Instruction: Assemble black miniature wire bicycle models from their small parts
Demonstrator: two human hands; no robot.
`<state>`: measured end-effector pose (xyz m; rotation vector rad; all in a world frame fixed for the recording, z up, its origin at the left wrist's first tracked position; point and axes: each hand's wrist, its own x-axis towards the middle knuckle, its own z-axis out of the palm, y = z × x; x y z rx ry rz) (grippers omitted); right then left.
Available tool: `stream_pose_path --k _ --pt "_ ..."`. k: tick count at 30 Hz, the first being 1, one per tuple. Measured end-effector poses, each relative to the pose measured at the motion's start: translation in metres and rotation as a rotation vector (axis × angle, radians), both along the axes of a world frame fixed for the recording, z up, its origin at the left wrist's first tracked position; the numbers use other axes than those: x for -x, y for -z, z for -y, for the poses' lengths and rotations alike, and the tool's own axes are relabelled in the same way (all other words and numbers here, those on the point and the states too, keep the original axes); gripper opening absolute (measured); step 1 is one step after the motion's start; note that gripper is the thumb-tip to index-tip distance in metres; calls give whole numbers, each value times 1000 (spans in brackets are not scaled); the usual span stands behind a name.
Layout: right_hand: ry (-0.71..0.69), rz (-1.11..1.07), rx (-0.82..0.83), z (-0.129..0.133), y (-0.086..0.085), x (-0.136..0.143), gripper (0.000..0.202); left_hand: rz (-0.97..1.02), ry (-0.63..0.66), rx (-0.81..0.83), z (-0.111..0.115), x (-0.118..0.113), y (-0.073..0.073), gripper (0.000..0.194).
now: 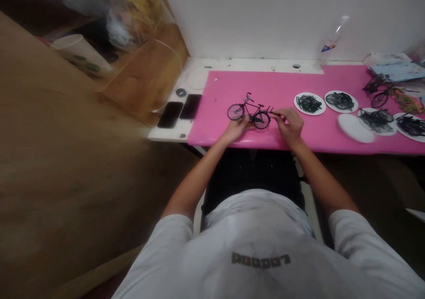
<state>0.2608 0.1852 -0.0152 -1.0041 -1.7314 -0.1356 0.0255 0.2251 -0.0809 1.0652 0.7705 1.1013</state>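
Observation:
A small black model bicycle [254, 111] stands upright over the pink table cover, its handlebar toward the left. My left hand [238, 128] grips it from below, near the pedals and lower frame. At the rear wheel, my right hand [289, 123] has thumb and forefinger pinched on a thin dark part by the bicycle's rear rack. Whether that part is fixed to the rack or loose, I cannot tell.
White plates of dark parts, among them one plate [322, 109], stand to the right beside a white lid-like disc [356, 128]. Two phones [170, 115] lie at the left edge. A clear bottle [334, 38] and another model bicycle [380, 97] are farther back.

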Motion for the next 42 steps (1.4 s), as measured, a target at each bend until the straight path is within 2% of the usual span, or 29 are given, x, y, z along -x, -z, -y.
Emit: stream_pose_path --k 4,8,16,23,42 --pt "-154 138 -51 4 2 9 27 4 19 -9 4 -3 -9 52" --pt "-222 142 -16 7 4 17 24 -40 18 -18 5 -2 -12 48" --pt "-222 122 97 7 4 17 29 -95 21 -98 4 -2 -6 54" --pt "-173 161 229 9 4 18 33 -129 23 -94 5 -2 -9 49" --pt "-198 177 166 5 8 17 31 -167 -2 -88 5 -3 -7 49"
